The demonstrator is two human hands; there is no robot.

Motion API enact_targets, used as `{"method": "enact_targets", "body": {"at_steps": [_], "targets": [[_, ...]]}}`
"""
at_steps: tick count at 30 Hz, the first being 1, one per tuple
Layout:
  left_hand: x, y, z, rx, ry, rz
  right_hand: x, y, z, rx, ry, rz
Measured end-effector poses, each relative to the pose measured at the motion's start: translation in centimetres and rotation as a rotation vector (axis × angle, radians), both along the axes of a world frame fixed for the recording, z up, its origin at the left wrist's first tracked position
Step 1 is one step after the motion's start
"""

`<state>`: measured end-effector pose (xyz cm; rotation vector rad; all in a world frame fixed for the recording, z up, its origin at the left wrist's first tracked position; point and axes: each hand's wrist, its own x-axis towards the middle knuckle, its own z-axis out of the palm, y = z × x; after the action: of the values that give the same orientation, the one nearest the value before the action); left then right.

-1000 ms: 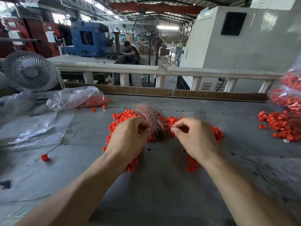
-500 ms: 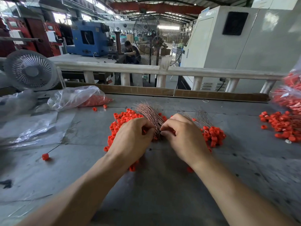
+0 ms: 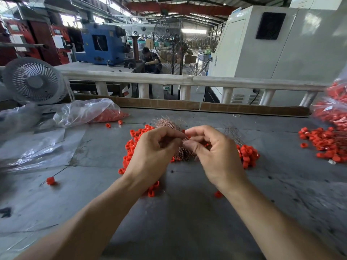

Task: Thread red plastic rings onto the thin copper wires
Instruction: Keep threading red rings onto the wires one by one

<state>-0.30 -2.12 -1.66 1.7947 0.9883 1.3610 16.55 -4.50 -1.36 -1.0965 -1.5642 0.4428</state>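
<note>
A heap of red plastic rings (image 3: 247, 154) lies on the grey table (image 3: 187, 222), spreading left behind my wrists. A bundle of thin copper wires (image 3: 169, 122) fans out over the heap's middle. My left hand (image 3: 152, 154) and my right hand (image 3: 216, 154) are raised just above the heap, fingertips meeting. My left thumb and forefinger pinch something fine, likely a wire, though I cannot make it out. My right fingertips pinch a small red ring (image 3: 183, 131). One finished ring on a wire (image 3: 50, 180) lies at the near left.
A clear bag with red rings (image 3: 88, 113) and loose plastic sheets lie at the left, by a small white fan (image 3: 33, 81). More red rings (image 3: 326, 143) and a full bag (image 3: 334, 109) sit at the right. A cardboard strip and white railing (image 3: 187, 79) border the far edge.
Both hands have lifted off the heap and come together, fingertips now meeting above the wire bundle. The right hand moved left, uncovering the rings at the heap's right side.
</note>
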Motion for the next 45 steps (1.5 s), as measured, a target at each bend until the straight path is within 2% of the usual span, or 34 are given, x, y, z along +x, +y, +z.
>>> {"method": "enact_targets", "body": {"at_steps": [5,9,17,24,30,38,45], "targets": [[-0.1,0.1,0.1,0.004,-0.061,-0.136,0.0,-0.1,0.0,-0.072,0.155,0.014],[-0.2,0.2,-0.1,0.001,-0.068,-0.196,0.1,-0.2,0.1,-0.094,0.175,0.091],[-0.3,-0.3,0.5,0.055,-0.023,-0.168,0.0,-0.1,-0.1,-0.127,0.231,0.160],[-0.2,-0.7,0.7,0.086,-0.013,-0.036,0.0,-0.5,-0.2,-0.020,0.119,0.118],[-0.3,-0.9,0.7,0.212,0.184,0.139,-0.2,-0.8,-0.2,0.036,-0.024,0.048],[-0.6,-0.6,0.9,0.312,0.435,0.208,0.5,-0.8,0.1,0.018,-0.242,0.001],[-0.7,-0.4,1.1,0.180,0.251,0.267,1.1,-0.7,0.1,-0.012,-0.172,-0.068]]}}
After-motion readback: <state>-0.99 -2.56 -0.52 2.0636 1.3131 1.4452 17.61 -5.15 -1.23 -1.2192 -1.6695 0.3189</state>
